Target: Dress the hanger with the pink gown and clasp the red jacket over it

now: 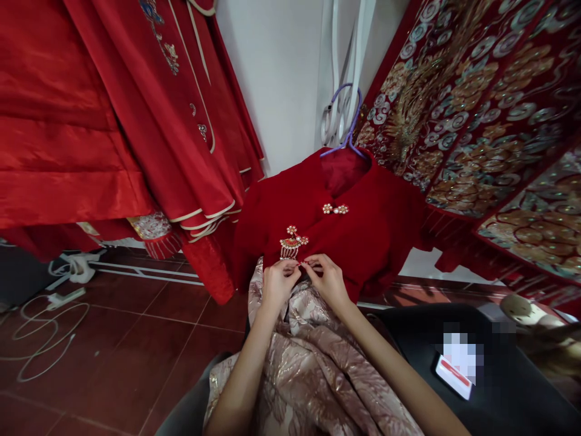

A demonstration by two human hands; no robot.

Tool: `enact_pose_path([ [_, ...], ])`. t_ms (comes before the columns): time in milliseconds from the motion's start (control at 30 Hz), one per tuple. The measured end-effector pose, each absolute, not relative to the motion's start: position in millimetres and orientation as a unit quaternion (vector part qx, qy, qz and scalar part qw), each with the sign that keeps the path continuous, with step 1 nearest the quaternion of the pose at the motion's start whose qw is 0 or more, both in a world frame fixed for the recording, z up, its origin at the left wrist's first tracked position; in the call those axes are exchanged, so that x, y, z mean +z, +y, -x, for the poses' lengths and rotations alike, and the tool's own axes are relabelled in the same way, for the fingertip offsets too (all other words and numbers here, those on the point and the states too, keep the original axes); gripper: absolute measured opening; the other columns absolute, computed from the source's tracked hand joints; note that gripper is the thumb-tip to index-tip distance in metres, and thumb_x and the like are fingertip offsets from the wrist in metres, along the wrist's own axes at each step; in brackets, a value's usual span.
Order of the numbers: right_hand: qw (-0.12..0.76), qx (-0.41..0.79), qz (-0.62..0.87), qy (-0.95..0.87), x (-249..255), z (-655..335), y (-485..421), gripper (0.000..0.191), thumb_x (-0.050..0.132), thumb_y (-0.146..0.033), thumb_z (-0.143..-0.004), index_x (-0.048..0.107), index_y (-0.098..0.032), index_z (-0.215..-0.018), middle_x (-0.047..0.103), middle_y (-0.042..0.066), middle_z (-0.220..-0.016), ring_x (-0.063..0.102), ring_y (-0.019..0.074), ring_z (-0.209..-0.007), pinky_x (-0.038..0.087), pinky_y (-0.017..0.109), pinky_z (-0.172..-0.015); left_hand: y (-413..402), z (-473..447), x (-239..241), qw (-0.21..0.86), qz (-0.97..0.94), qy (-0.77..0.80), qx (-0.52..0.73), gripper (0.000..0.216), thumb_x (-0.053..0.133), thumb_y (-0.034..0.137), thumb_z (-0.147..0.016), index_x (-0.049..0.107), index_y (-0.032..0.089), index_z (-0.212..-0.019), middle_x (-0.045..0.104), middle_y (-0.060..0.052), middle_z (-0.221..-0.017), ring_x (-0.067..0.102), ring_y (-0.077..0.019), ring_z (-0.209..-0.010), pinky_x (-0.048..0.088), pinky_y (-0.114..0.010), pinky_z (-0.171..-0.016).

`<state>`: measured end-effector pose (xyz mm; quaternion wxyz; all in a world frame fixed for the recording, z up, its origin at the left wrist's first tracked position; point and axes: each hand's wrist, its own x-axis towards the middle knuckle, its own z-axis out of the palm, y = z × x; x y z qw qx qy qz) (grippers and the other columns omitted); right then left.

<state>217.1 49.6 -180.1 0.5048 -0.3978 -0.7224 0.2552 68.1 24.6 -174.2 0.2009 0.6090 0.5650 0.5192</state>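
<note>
A dark red jacket (pixel 372 230) hangs on a purple hanger (pixel 347 118) in front of me, with a pearl clasp (pixel 334 209) at its collar and a beaded tassel ornament (pixel 291 242) lower down. My left hand (pixel 278 283) and my right hand (pixel 327 280) meet just below that ornament. Both pinch the jacket's front edge with closed fingertips, at a small fastening too small to make out. A pink and gold brocade skirt (pixel 313 357) spills down beneath my forearms.
Red satin robes (pixel 113 121) hang at the left, embroidered red panels (pixel 490 109) at the right. White cables (pixel 45 327) lie on the dark red tile floor. A black surface (pixel 521 387) at the lower right holds a small white and red card (pixel 454 376).
</note>
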Motion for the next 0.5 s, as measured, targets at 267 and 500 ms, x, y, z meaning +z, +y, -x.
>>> enact_pose_path([
  [267,0.509,0.234,0.412,-0.719,-180.7,-211.4,53.6,0.015,0.056,-0.031,-0.090,0.063,-0.018,-0.093,0.065,0.007,-0.091,0.065,0.0170,-0.079,0.057,0.029,-0.074,30.0,-63.3,-174.4,0.182,-0.645,0.555,0.493,0.012,0.063,0.015,-0.078,0.070,0.018,-0.087,0.075,-0.005,-0.084,0.072,-0.0179,-0.074,0.058,-0.031,-0.072],
  [500,0.451,0.251,0.483,-0.707,-158.7,-233.1,41.4,0.013,0.059,-0.030,-0.086,0.066,-0.020,-0.089,0.069,0.002,-0.078,0.064,0.0138,-0.062,0.053,0.025,-0.062,6.6,-70.2,-183.8,0.060,-0.572,0.580,0.577,0.022,0.051,0.017,-0.090,0.065,0.020,-0.106,0.069,-0.007,-0.104,0.066,-0.0171,-0.094,0.054,-0.031,-0.083],
])
